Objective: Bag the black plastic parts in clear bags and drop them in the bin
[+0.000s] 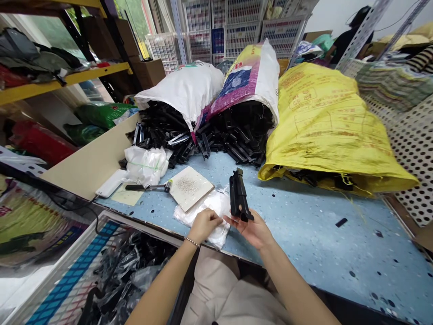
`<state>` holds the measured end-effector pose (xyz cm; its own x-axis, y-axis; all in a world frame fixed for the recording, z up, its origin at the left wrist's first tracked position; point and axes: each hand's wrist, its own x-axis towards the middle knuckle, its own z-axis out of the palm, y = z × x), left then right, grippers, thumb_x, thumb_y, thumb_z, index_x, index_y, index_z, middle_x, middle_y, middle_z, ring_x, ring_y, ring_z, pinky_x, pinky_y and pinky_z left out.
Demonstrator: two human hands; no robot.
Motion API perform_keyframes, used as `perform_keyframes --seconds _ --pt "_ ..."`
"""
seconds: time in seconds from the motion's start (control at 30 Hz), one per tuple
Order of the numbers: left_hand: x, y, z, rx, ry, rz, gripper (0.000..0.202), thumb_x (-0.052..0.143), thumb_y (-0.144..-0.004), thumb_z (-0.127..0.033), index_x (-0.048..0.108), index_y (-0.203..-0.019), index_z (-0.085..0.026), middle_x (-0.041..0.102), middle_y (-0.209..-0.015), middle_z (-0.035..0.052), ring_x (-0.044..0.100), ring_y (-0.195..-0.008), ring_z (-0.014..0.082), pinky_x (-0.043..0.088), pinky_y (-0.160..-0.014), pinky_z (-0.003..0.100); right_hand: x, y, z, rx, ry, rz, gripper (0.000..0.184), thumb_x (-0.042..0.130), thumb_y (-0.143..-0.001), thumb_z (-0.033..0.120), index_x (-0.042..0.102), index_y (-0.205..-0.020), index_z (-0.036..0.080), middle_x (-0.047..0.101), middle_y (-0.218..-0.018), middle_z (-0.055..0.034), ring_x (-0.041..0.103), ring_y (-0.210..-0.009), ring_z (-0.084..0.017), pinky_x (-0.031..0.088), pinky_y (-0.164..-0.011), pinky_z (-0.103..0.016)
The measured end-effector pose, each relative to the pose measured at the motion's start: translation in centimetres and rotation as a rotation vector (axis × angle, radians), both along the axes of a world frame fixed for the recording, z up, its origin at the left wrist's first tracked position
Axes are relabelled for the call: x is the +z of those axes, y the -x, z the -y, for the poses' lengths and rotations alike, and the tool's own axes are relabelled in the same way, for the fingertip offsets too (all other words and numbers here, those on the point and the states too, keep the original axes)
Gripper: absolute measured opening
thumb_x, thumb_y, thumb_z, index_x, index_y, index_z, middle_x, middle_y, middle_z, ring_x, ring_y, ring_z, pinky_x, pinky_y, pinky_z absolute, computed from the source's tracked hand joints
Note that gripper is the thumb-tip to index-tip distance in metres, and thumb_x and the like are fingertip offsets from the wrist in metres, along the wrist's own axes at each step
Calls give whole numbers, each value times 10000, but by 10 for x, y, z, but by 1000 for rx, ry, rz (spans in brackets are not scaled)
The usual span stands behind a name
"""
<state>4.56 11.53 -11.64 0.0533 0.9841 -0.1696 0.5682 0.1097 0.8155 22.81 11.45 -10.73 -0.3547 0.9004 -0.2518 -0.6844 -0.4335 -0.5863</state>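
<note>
Nearest, at lower left beside the lap: a crate [72, 266] with a blue-and-white grid wall, loaded with bagged black pieces, set low and within easy reach of the left arm.

Just above the tabletop [304, 225] edge: right hand [254, 230] cupped palm-up, fingers closed around the base of a black plastic part [238, 195], held upright so the upper end stands clear and visible. Left hand [203, 224] curled loosely, thumb and fingertips pinched together right beside the part's lower end, apparently on something too small to make out; a beaded bracelet on that wrist.

Under and between both hands: a clear plastic bag [216, 207], lying flat, close enough to serve as a catch surface, probably.

A little farther left: a pale tile [191, 186] dusted with tiny specks, perhaps small fittings kept from rolling off. Beside it a screwdriver [149, 187], handle pointing left, and a white bundled bag [147, 163].

Farther back: two woven sacks [216, 90] tipped on their sides, mouths toward the seat, black parts spilling out for easy grabbing. To the right, a yellow sack [324, 122], lying flat with its mouth low.

Beyond: stacked white baskets [243, 22].
</note>
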Motion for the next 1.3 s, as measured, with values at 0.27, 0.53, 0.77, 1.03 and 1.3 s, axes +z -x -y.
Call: perform_keyframes --seconds 0.27,0.53,0.77,1.03,1.3 --pt "-3 -5 2 44 -30 -65 172 688 -650 -237 553 -560 -183 542 -617 -29 533 -657 145 370 -614 246 -6 -4 -3 8 4 -51 83 746 -715 253 694 -748 198 705 -759 -1 623 -667 -143 465 -946 -479" --pt "-5 -4 1 18 -27 -34 70 631 -686 -199 615 -620 -182 613 -661 -12 561 -660 140 394 -614 238 2 2 -6 -7 -8 -5 119 768 -687 266 684 -737 198 694 -754 5 614 -678 -148 476 -923 -487" --pt "-9 -4 1 22 -34 13 182 592 -737 -285 609 -593 -174 575 -575 -22 517 -565 126 367 -538 225 6 2 -7 -16 3 -1 131 781 -661 280 686 -720 211 671 -693 25 598 -636 -137 485 -903 -487" --pt "-6 0 4 90 -138 36 110 533 -763 -167 640 -780 -150 601 -666 3 556 -608 134 449 -583 236 2 16 -9 -73 9 138 229 808 -601 332 669 -715 190 639 -692 18 570 -651 -134 519 -773 -387" --pt "12 17 12 -110 -371 -283 485 413 -677 45 662 -1047 -144 627 -1100 114 566 -1059 232 445 -974 405 12 0 22 -42 10 214 264 773 -666 326 694 -865 172 656 -706 17 565 -625 -111 485 -675 -245"
